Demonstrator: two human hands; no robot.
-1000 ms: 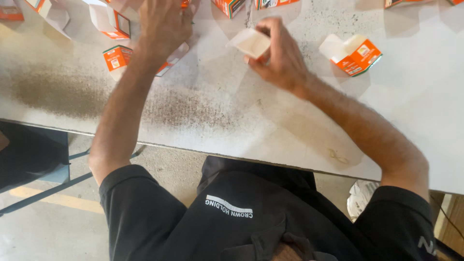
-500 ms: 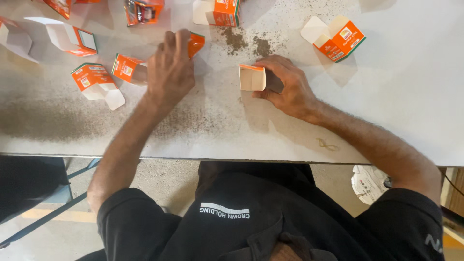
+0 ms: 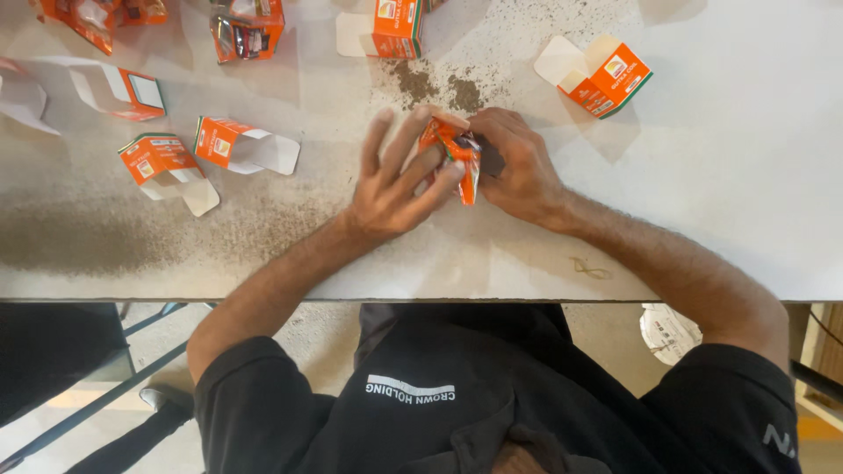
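Observation:
A small orange carton [image 3: 457, 151] sits between both of my hands at the middle of the white table [image 3: 720, 202]. My right hand [image 3: 518, 162] grips its right side. My left hand [image 3: 399, 180] presses against its left side with fingers spread and extended. The carton's top flaps look partly folded; its inside is hidden.
Several open orange-and-white cartons lie around: two at the left [image 3: 162, 162] [image 3: 237, 145], one at the far right [image 3: 601, 75], one at the top middle [image 3: 391, 26], more along the top left. Dark powder [image 3: 435, 83] is scattered behind my hands. The table's near edge [image 3: 439, 298] runs below my forearms.
My left hand has moved right from the cartons at the left and now meets the carton in my right hand. The carton has turned so its orange side shows.

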